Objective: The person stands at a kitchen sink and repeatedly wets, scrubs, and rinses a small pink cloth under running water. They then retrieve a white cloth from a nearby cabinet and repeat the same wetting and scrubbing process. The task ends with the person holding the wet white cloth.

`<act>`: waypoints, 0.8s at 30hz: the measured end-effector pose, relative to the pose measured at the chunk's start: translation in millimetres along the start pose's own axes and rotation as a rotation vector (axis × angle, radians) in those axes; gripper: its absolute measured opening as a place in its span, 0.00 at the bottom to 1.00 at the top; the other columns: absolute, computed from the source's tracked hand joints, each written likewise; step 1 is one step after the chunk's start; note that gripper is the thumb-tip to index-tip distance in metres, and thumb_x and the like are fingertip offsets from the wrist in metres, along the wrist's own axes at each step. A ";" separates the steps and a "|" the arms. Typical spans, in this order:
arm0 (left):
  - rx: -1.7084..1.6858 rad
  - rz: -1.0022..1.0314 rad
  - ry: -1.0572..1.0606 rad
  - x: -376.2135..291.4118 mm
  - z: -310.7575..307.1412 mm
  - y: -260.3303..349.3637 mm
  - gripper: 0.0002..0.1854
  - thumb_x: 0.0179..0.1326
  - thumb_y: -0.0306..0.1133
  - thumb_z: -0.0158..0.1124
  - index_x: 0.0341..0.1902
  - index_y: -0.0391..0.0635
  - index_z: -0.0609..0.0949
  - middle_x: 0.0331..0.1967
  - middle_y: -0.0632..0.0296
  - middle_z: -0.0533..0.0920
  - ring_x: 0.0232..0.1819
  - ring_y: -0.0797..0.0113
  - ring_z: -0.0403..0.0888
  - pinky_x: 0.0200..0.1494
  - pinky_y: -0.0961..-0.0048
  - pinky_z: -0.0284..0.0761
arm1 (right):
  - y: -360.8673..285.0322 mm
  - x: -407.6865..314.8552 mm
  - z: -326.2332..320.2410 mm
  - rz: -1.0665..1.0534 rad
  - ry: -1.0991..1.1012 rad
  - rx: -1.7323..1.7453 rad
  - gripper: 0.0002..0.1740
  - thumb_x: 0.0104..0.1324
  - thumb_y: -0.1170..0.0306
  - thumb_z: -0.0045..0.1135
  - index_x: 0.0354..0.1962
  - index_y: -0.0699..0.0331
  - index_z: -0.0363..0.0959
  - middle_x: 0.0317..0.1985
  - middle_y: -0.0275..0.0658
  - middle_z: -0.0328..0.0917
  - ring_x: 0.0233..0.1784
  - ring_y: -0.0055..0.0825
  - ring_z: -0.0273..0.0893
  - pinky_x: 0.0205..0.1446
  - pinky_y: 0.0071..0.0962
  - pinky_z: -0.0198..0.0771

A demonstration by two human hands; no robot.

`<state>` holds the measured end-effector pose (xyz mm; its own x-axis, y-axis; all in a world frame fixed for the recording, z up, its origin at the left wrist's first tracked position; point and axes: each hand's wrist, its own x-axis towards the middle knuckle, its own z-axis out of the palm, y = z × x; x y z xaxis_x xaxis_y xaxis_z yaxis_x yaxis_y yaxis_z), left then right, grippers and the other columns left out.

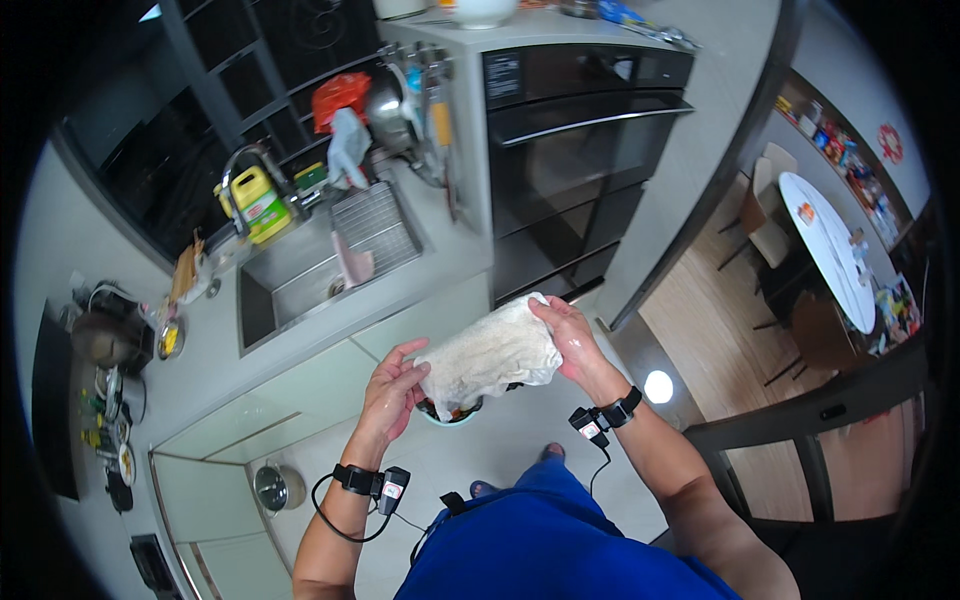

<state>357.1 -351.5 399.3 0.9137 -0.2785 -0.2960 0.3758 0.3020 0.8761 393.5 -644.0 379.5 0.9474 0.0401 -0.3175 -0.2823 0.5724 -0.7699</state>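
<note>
A damp-looking off-white cloth point(491, 352) is stretched between my two hands, above the floor. My left hand point(394, 390) pinches its left end between thumb and fingers. The upper right corner is gripped by my right hand point(566, 337), with the thumb on top. Below the cloth, a round bin or basin point(450, 421) with a pale rim and dark contents on the floor shows only in part; the cloth hides the rest.
A steel sink point(289, 281) with a drying rack point(379, 221) and a pinkish cloth point(352, 262) is set in the counter. Behind it stands a yellow jug point(259, 206). A built-in oven point(577, 165) is at the right. A lidded pot point(277, 487) rests on the floor.
</note>
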 end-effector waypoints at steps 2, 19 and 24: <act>0.011 0.038 0.049 -15.2 -24.1 7.7 0.22 0.72 0.22 0.55 0.68 0.45 0.72 0.46 0.61 0.84 0.47 0.72 0.83 0.49 0.73 0.81 | 17.4 10.8 23.1 0.038 -0.064 -0.030 0.10 0.73 0.68 0.59 0.47 0.65 0.76 0.41 0.37 0.83 0.44 0.26 0.84 0.49 0.28 0.81; 0.559 0.143 0.726 -46.1 -218.8 53.3 0.14 0.63 0.28 0.71 0.52 0.42 0.84 0.34 0.69 0.83 0.35 0.80 0.73 0.39 0.80 0.70 | 153.2 181.7 230.5 0.170 -0.431 -0.286 0.14 0.70 0.66 0.65 0.47 0.66 0.79 0.40 0.32 0.82 0.42 0.17 0.78 0.44 0.21 0.75; 0.424 0.316 0.967 -13.7 -267.4 57.7 0.07 0.65 0.28 0.69 0.44 0.43 0.84 0.31 0.71 0.82 0.34 0.82 0.72 0.36 0.81 0.67 | 155.8 201.2 312.2 0.044 -0.619 -0.325 0.16 0.71 0.59 0.63 0.43 0.66 0.80 0.36 0.29 0.79 0.38 0.14 0.74 0.40 0.19 0.70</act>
<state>407.6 -86.5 352.1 0.7644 0.6431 -0.0464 0.1893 -0.1550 0.9696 587.3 -291.0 368.5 0.8185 0.5720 -0.0528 -0.2616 0.2894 -0.9208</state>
